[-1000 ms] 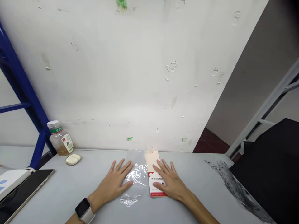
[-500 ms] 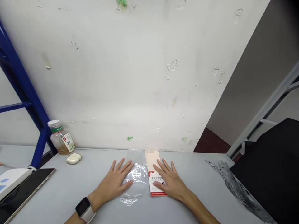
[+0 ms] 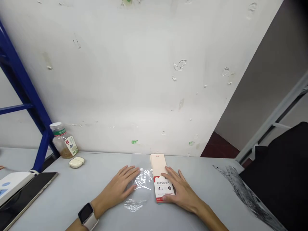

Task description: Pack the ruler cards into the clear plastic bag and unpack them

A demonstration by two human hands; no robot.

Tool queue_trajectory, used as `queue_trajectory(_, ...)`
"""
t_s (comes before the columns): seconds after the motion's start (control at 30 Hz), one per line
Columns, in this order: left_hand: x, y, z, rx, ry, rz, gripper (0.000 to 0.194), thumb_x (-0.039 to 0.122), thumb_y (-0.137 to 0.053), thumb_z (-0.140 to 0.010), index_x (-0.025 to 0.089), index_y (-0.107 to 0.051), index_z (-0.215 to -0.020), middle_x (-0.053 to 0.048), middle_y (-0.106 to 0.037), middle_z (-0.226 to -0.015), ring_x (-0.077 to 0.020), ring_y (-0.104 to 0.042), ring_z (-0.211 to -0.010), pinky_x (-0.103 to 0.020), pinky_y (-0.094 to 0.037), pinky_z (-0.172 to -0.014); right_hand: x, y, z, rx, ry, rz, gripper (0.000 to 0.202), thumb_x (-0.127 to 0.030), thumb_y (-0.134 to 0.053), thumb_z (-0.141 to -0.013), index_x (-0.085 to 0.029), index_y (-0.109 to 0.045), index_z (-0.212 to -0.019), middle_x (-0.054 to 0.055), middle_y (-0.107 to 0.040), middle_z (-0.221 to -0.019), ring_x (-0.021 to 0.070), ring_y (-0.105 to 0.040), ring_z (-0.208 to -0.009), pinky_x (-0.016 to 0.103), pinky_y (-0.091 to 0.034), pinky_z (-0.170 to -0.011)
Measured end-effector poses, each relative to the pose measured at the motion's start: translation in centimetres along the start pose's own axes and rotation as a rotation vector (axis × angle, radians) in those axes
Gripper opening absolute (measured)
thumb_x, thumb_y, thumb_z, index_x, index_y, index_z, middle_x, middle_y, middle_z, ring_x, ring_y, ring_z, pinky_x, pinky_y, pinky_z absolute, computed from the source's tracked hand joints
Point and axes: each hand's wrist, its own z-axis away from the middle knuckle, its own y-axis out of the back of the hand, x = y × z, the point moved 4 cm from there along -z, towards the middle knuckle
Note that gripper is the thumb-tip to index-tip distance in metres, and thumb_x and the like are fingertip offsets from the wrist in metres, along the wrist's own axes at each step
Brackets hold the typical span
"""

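Note:
My left hand (image 3: 123, 183) rests on the desk with fingers stretched out, its fingertips on the left part of a clear plastic sleeve (image 3: 145, 189). Immediately right of the sleeve lies a flat stack of cards or packets (image 3: 158, 165), pale pink above with a red and white printed label (image 3: 163, 187) below. On the stack's right side is my right hand (image 3: 181, 189). Its thumb touches the lower part of the label and its index finger the upper part, with a gap between them. The other fingers lie along the right edge, slightly bent. What the stack holds is hidden.
At the left stand a jar (image 3: 64, 141) with a white lid and a small cream case (image 3: 76, 162). A dark-screened tablet (image 3: 26, 195) lies by a white box (image 3: 14, 183). A white wall (image 3: 134, 80) rises behind the desk. Black fabric (image 3: 279, 173) hangs at the right.
My right hand has shifted right and slightly down on the stack, its thumb lower, uncovering more of the label. My left hand's fingers have drawn closer together. The view has tilted slightly.

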Motion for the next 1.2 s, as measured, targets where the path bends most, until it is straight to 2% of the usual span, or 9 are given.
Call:
queue_trajectory(0.27,0.7,0.0,0.0,0.024,-0.073,-0.003,0.049,0.03,-0.035,-0.102,0.038,-0.028,-0.15,0.004,-0.033,-0.156,-0.0235,-0.042,-0.134,-0.043,-0.035,-0.111,-0.4,-0.1,-0.2,0.011,-0.053,-0.054,0.089,-0.07,-0.071,-0.062,-0.029,-0.047,-0.137,0.005,-0.013,-0.162,0.0336,-0.009,-0.148,0.056,0.0,-0.119)
queue_trajectory(0.4,1.4,0.6,-0.3,0.054,-0.06,0.011,0.052,0.03,-0.041,-0.1,0.034,-0.028,-0.15,0.002,-0.042,-0.151,-0.0227,-0.047,-0.129,-0.041,-0.039,-0.108,-0.8,0.1,0.0,0.113,-0.107,-0.193,0.073,-0.05,-0.08,-0.058,-0.032,-0.054,-0.123,0.0,-0.006,-0.163,0.0349,-0.023,-0.144,0.048,-0.029,-0.113)
queue_trajectory(0.5,1.9,1.5,-0.9,0.126,-0.021,0.003,0.042,0.029,-0.042,-0.099,0.031,-0.043,-0.141,-0.001,-0.057,-0.137,-0.0223,-0.055,-0.118,-0.04,-0.043,-0.103,-0.9,0.0,0.0,0.211,-0.145,-0.282,0.055,-0.032,-0.076,-0.059,-0.03,-0.058,-0.111,-0.003,0.0,-0.162,0.0323,-0.037,-0.136,0.04,-0.046,-0.098)
queue_trajectory(0.57,2.2,1.8,-1.4,0.166,0.015,-0.013,0.034,0.028,-0.041,-0.099,0.03,-0.053,-0.132,-0.001,-0.064,-0.125,-0.0221,-0.059,-0.109,-0.039,-0.046,-0.097,-0.9,0.0,0.0,0.257,-0.136,-0.326,0.044,-0.028,-0.072,-0.062,-0.03,-0.06,-0.104,-0.003,-0.01,-0.16,0.0303,-0.039,-0.133,0.037,-0.047,-0.095)
queue_trajectory(0.63,2.3,1.7,-1.9,0.187,0.059,-0.028,0.031,0.028,-0.041,-0.099,0.028,-0.058,-0.125,-0.002,-0.066,-0.116,-0.0225,-0.062,-0.101,-0.038,-0.048,-0.089,-0.7,-0.1,-0.1,0.282,-0.11,-0.366,0.037,-0.026,-0.069,-0.065,-0.029,-0.061,-0.1,0.001,-0.033,-0.15,0.0279,-0.044,-0.127,0.035,-0.046,-0.094)
queue_trajectory(0.7,2.3,1.3,-2.4,0.202,0.106,-0.042,0.029,0.027,-0.039,-0.099,0.026,-0.06,-0.12,-0.003,-0.067,-0.109,-0.023,-0.063,-0.094,-0.037,-0.049,-0.08,-0.4,-0.1,-0.3,0.292,-0.096,-0.407,0.032,-0.026,-0.067,-0.068,-0.028,-0.061,-0.099,0.004,-0.057,-0.123,0.0252,-0.056,-0.109,0.034,-0.048,-0.088)
queue_trajectory(0.8,2.2,0.4,-2.9,0.228,0.16,-0.05,0.029,0.026,-0.037,-0.099,0.024,-0.062,-0.114,-0.005,-0.066,-0.101,-0.0227,-0.062,-0.086,-0.036,-0.048,-0.072,-0.1,0.3,-0.8,0.321,-0.089,-0.519,0.039,-0.033,-0.064,-0.074,-0.027,-0.057,-0.112,0.0,-0.063,-0.085,0.0213,-0.061,-0.079,0.034,-0.049,-0.074)
queue_trajectory(1.0,1.6,-0.9,-2.9,0.314,0.203,-0.013,0.022,0.029,-0.04,-0.1,0.024,-0.061,-0.1,-0.003,-0.066,-0.095,-0.022,-0.06,-0.084,-0.035,-0.044,-0.073,-1.0,1.0,-1.4,0.349,-0.078,-0.882,0.073,-0.053,-0.062,-0.081,-0.025,-0.033,-0.143,-0.001,-0.062,-0.075,0.0224,-0.064,-0.072,0.034,-0.05,-0.064)
queue_trajectory(1.2,2.0,-0.4,-2.5,0.389,0.201,0.051,0.023,0.028,-0.037,-0.1,0.024,-0.059,-0.094,-0.003,-0.065,-0.095,-0.0217,-0.059,-0.086,-0.037,-0.046,-0.075,-1.2,-0.3,-0.7,0.158,-0.161,-0.938,0.064,-0.055,-0.065,-0.078,-0.019,-0.052,-0.13,-0.005,-0.055,-0.064,0.0182,-0.062,-0.063,0.029,-0.046,-0.06)
